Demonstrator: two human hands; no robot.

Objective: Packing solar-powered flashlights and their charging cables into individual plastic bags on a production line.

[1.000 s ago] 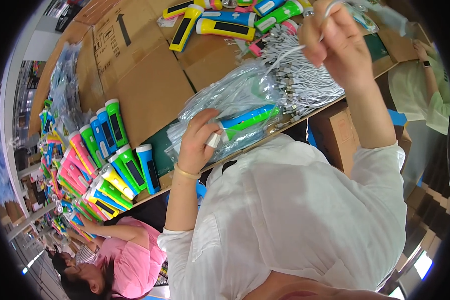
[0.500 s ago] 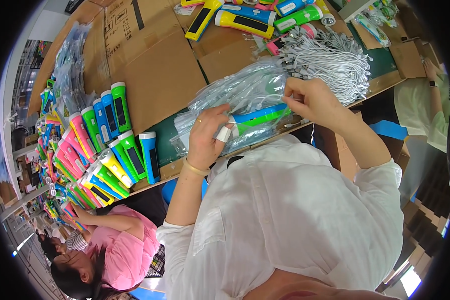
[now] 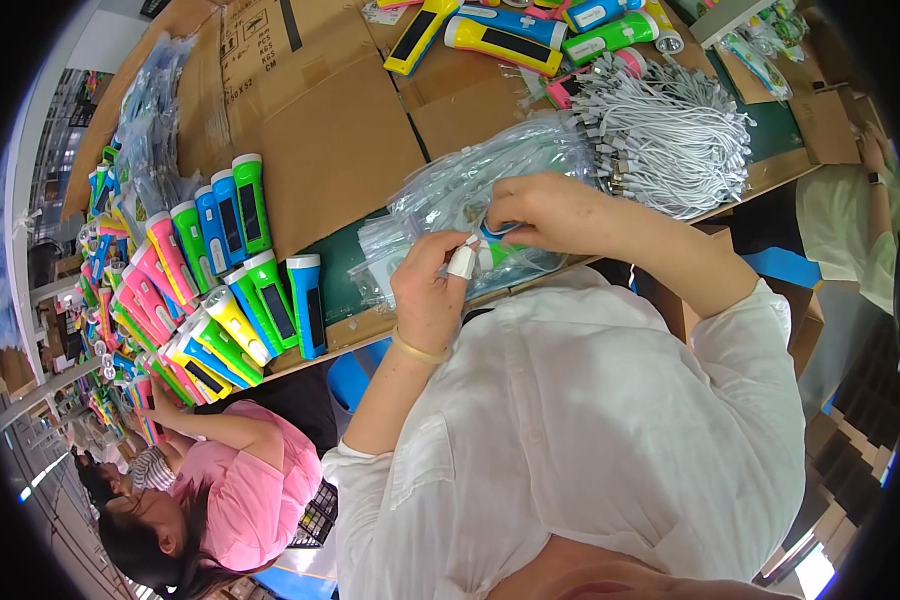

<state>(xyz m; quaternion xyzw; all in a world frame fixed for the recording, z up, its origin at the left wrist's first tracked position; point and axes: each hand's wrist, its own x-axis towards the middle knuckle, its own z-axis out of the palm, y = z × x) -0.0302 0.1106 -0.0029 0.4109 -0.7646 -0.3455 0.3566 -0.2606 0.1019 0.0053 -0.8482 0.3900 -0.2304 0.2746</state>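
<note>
A blue and green flashlight [image 3: 510, 254] lies in a clear plastic bag [image 3: 523, 272] at the table's near edge, partly covered by my right hand. My left hand [image 3: 432, 285] is closed at the left end of this bag, with a white wrapping on one finger. Pinched fingers of my right hand [image 3: 550, 212] grip the bag's upper edge, close to the left fingertips. Behind my hands lies a stack of clear bags [image 3: 450, 185]. A heap of white charging cables [image 3: 670, 140] sits to the right of it.
Many colourful flashlights [image 3: 220, 300] stand in rows at the left. More flashlights [image 3: 505, 45] lie on cardboard [image 3: 320, 150] at the back. Clear bags [image 3: 150, 120] are piled far left. A person in pink [image 3: 255, 470] works at the lower left; another person's arm [image 3: 872, 165] shows far right.
My right hand has moved left along the bag, coming near my left hand and covering more of the flashlight. My left hand has shifted slightly right and down. The view has shifted slightly.
</note>
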